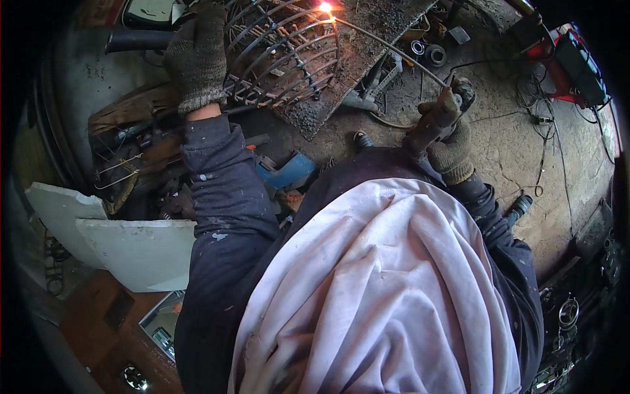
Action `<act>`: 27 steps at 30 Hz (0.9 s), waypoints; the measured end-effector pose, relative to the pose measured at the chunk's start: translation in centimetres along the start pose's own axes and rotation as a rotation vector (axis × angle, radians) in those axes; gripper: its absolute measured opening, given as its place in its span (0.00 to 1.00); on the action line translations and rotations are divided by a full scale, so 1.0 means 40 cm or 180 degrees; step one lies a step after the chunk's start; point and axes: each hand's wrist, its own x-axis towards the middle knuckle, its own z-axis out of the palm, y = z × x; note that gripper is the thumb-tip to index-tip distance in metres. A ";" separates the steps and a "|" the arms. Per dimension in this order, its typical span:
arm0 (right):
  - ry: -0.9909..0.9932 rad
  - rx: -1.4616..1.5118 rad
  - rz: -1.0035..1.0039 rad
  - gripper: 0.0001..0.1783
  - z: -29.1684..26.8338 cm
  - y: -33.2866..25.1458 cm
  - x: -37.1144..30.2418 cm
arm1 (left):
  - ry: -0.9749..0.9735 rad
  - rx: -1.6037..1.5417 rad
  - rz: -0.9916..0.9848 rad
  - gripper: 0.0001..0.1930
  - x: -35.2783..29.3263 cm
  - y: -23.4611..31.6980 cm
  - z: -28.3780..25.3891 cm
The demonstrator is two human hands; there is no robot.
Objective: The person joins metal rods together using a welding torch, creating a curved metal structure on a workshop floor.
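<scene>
At right, the right hand [454,152] clamps its fingers on an electrode holder [435,121]; beside the far metal cage [300,64], the left hand's finger state [199,58] cannot be told.

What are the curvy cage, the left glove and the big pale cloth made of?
The cage looks like metal, probably steel: thin greyish bars with a dull shine. The left glove seems knitted from yarn, maybe cotton, with a fuzzy finish and ribbed cuff. The cloth looks like smooth, matte fabric, since it drapes in soft folds.

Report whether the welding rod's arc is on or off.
On: a bright white-orange glow shows at the far tip of the welding rod, by the metal-bar cage.
</scene>
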 end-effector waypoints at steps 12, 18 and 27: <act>-0.0095 -0.0013 -0.0065 0.27 0.006 -0.011 0.001 | -0.0105 0.0199 -0.0088 0.20 0.004 -0.012 0.002; -0.0105 -0.0081 -0.0033 0.29 0.013 -0.031 0.004 | 0.0007 0.0134 0.0055 0.21 0.002 -0.022 -0.013; -0.0130 0.0870 0.0611 0.22 0.010 -0.003 0.013 | 0.0024 0.0055 0.0062 0.20 0.000 -0.027 -0.011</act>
